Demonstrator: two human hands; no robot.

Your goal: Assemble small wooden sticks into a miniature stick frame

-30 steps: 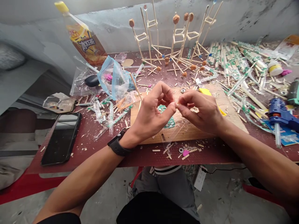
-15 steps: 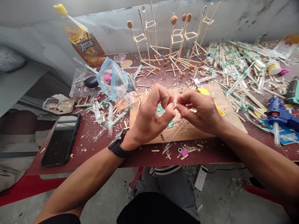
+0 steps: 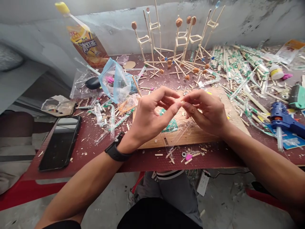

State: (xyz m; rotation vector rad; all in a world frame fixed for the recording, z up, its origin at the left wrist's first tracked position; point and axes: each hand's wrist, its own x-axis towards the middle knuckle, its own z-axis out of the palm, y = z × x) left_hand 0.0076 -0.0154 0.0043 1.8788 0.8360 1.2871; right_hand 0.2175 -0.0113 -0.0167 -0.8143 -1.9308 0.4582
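Over the wooden board [image 3: 152, 141], my left hand [image 3: 158, 111] and my right hand [image 3: 206, 111] meet fingertip to fingertip. Both are closed in a pinch on a small pale piece of wooden stick [image 3: 182, 102], mostly covered by the fingers. A longer wooden stick [image 3: 136, 86] slants up behind my left hand; its lower end is hidden. Beneath the hands lies a green-printed wrapper [image 3: 170, 125], with clear plastic film beside it. Part of a yellow tool [image 3: 209, 93] shows just behind my right hand.
Stick structures with clay balls [image 3: 178, 21] stand at the back. Wrapped chopsticks [image 3: 228, 63] pile up behind right. A blue glue gun [image 3: 281, 116] lies right, a phone [image 3: 60, 143] left. A drink bottle [image 3: 87, 41] stands back left, near a blue-edged bag [image 3: 114, 81]. Wood scraps litter the table.
My fingertips have drawn closer together, covering more of the stick piece. My left hand's fingers have straightened somewhat, and my right hand now covers more of the yellow tool.
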